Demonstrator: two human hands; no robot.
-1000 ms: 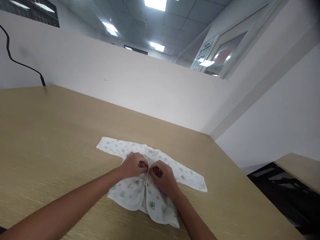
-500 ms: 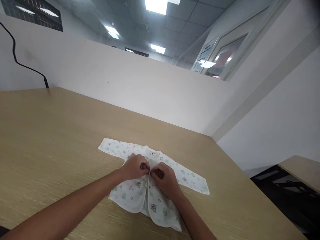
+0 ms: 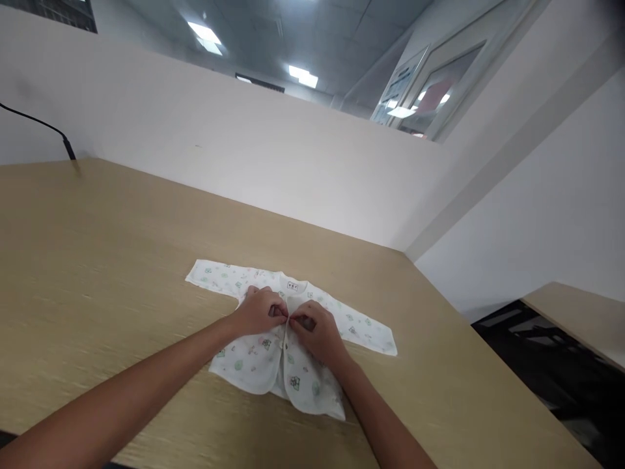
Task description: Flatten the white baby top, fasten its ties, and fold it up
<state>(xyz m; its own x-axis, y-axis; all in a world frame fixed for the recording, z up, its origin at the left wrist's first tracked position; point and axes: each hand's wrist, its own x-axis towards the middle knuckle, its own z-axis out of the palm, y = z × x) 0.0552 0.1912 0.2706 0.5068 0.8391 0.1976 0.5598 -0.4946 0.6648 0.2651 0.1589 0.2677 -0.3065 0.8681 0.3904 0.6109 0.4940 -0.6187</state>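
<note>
A small white baby shirt (image 3: 254,365) with a green and brown print lies spread on the table, sleeves out to both sides and collar away from me. Its front is split down the middle, and the lower edges hang apart. My left hand (image 3: 261,311) pinches the left front edge just below the collar. Opposite it, my right hand (image 3: 315,329) pinches the right front edge, the fingertips of both hands almost touching. Whatever small fastening sits between the fingertips is hidden. Lower down the front edge a button is faintly visible.
The wooden table (image 3: 122,247) runs back to a low white partition (image 3: 244,156). At the far left a black cable (image 3: 43,122) comes down to the tabletop. To the right, beyond the table's edge, stands a wood-topped piece with a dark underside (image 3: 537,339).
Both hands keep their pinch on the shirt's front edges. The whole scene sits slightly higher and further left in view, as the camera has tilted down a little.
</note>
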